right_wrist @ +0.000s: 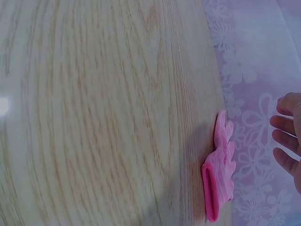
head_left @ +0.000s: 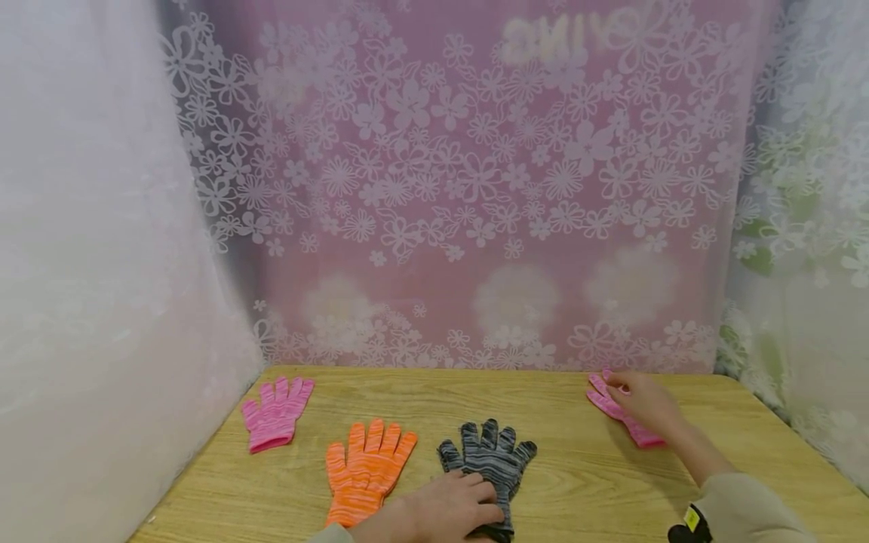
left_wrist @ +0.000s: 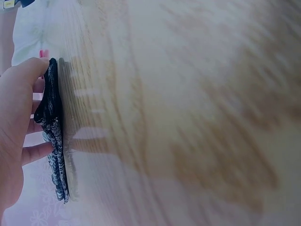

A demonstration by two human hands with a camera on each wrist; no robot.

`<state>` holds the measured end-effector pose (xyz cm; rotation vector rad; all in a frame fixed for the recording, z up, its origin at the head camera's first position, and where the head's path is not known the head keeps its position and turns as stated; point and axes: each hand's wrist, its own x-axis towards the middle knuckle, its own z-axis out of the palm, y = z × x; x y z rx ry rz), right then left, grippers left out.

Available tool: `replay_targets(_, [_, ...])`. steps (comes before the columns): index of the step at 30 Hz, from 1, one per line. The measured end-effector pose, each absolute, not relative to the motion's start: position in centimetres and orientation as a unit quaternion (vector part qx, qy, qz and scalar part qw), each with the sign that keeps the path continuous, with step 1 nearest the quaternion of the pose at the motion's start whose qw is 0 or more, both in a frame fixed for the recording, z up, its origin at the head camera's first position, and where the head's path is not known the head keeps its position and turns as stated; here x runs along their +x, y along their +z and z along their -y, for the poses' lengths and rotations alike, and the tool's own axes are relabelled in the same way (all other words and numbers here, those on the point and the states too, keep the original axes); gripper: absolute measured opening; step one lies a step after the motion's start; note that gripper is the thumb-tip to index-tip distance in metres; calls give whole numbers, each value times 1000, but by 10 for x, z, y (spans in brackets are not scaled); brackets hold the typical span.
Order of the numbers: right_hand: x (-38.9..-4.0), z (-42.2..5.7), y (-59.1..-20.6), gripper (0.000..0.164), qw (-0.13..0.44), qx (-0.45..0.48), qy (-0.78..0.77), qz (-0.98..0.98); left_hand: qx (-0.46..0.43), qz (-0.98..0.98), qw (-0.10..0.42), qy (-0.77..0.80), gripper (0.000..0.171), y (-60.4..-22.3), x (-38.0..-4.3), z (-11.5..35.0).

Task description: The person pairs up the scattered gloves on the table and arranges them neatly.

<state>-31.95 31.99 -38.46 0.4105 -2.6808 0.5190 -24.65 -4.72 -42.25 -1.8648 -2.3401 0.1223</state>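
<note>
The black-and-grey glove (head_left: 492, 456) is lying on the table in front of you, its fingers spreading away from you and its cuff end partly hiding under your left hand (head_left: 444, 505). That hand is resting over the glove with fingers loosely bent and spaced apart; in the left wrist view your thumb and a finger are touching the knit, but you aren't gripping it.

Your right hand (head_left: 645, 400) is hovering to the right of the black-and-grey glove and farther back, above a pink glove (head_left: 638, 431). Its fingers are curving gently, holding nothing, and the right wrist view is showing them apart from that glove.

Just left of the black-and-grey glove, an orange glove (head_left: 370, 467) is lying without touching it. Farther left and back from it, a second pink glove (head_left: 277, 415) is lying near the table's left edge.

Wood of the table (head_left: 557, 452) is showing between the black-and-grey glove and the right-hand pink one. Beyond the black-and-grey glove, the table's far edge is running along a flowered pink sheet (head_left: 434, 188), with pale sheets hanging at both sides.
</note>
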Motion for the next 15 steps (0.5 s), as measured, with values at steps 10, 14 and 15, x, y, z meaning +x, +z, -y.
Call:
replay_targets(10, [-321,-344,-388,29,145,148,184,961,-617,783,65,40,32,-424,-249,47])
replay_targets(14, [-322,-355,-393,33,111,145,161,970,-616,785,52,39,32,-423,-249,47])
replay_targets(15, [-322,-357,-394,32,102,144,152,973,-616,785,50,39,32,-423,-249,47])
